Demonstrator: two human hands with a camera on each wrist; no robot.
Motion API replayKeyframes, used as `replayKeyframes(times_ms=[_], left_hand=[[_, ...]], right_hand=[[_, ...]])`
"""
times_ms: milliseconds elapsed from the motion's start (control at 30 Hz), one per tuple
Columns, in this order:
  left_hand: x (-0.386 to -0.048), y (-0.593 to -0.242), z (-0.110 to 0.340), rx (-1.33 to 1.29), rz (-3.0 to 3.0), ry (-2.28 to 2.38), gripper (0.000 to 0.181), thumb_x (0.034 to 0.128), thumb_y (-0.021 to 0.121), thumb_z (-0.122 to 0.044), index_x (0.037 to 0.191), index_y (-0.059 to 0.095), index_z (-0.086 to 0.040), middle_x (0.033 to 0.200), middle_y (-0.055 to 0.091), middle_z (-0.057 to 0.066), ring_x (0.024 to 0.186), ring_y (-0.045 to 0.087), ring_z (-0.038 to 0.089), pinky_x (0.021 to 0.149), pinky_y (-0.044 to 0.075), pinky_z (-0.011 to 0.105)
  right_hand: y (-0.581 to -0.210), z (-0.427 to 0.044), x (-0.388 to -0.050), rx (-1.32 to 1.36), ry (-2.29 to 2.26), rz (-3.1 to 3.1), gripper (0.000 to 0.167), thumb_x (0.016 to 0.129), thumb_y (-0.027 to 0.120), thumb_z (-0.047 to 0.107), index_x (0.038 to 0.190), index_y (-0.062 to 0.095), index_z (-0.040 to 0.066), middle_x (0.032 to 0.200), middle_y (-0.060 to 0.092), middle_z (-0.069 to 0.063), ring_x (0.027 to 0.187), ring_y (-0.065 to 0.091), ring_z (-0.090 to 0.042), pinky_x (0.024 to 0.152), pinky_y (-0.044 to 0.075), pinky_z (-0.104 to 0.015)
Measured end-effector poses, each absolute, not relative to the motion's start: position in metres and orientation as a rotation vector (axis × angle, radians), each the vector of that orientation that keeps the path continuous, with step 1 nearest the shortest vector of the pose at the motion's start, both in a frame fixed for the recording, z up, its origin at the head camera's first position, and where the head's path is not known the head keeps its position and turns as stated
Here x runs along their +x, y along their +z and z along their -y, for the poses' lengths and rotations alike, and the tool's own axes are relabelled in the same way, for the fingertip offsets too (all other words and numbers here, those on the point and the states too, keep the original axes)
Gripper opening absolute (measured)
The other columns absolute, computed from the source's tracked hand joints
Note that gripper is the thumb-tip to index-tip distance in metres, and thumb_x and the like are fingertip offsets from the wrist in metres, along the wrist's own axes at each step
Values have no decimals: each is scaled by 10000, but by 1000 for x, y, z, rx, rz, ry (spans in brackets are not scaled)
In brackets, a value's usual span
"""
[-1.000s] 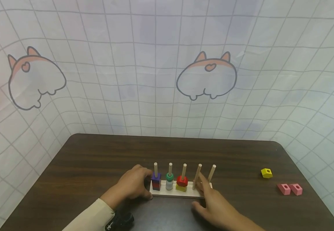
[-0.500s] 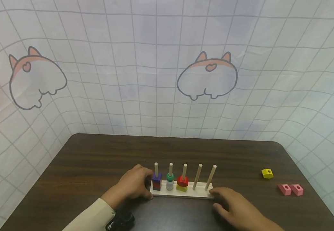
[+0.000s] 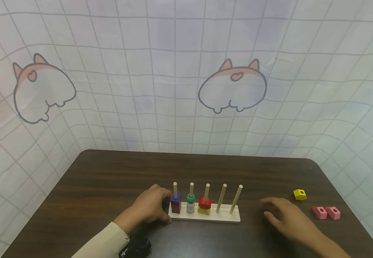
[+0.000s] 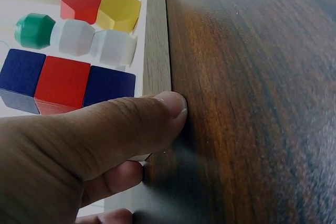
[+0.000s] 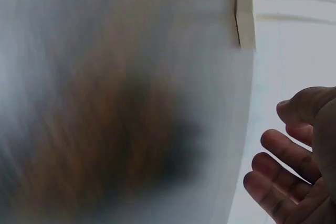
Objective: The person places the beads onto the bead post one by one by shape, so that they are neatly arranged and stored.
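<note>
A pale wooden pegboard with several upright pegs lies on the table. My left hand grips its left end, the thumb pressed along the front edge. Beside that hand, the first peg carries stacked square blocks, blue, red and blue. The second peg holds a green bead over white ones; on the third, a red block tops a yellow one. Two right-hand pegs are bare. To the right of the board, my right hand hovers with loosely bent fingers, holding nothing.
Right of my right hand lie two pink blocks with holes. A yellow block sits behind them. The dark wood table ends at a white gridded curtain.
My right hand has left the board's right-hand pegs and moved right, toward the loose blocks. My left hand keeps its hold on the pegboard's left end.
</note>
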State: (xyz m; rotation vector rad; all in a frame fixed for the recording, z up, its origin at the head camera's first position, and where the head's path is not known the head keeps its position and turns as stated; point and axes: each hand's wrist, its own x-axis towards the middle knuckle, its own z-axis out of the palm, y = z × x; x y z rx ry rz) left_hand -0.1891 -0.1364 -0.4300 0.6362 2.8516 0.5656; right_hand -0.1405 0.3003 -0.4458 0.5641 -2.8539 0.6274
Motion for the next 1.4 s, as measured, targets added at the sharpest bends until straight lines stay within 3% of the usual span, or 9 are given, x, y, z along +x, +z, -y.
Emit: replayKeyframes(times_ms=[233,500,967,1200,1400], left_hand=[[-189,-430,135,636,-2851,563,525,545,994,-372,930,678,-205,972,675,-62,1063,571,247,793,522,475],[-189,-431,135,650,-2861,541,518,549,990,-378,918,665,-215,973,675,-65,1066,571,242,789,520,464],[-191,-434,135,638,-2859,554,522,546,1002,-369,925,686,-199,946,678,-78,1051,568,229,798,527,454],[-191,-437,136,641,-2858,548,487,557,993,-372,893,672,-225,923,662,-108,1058,564,223,796,521,445],[-192,-438,136,637,-2867,541,486,556,992,-375,894,675,-229,927,668,-107,1061,567,220,804,524,444]], right_hand=[[-436,-333,-156,420,668,2858,379,882,790,98,1233,666,28,1181,693,-193,1030,660,-440,826,521,-616],[-435,-364,-170,350,632,2855,401,896,773,107,1254,644,-20,1168,664,-307,1009,641,-522,782,506,-665],[-445,-398,-184,282,554,2917,472,897,767,155,1261,600,-94,1222,624,-343,1104,566,-575,880,446,-690],[-448,-409,-186,307,526,2993,464,830,814,97,1209,629,-97,1151,657,-323,1049,596,-572,836,475,-684],[-450,-411,-188,297,514,3023,427,838,767,34,1224,626,-80,1169,657,-312,1066,588,-577,827,474,-689]])
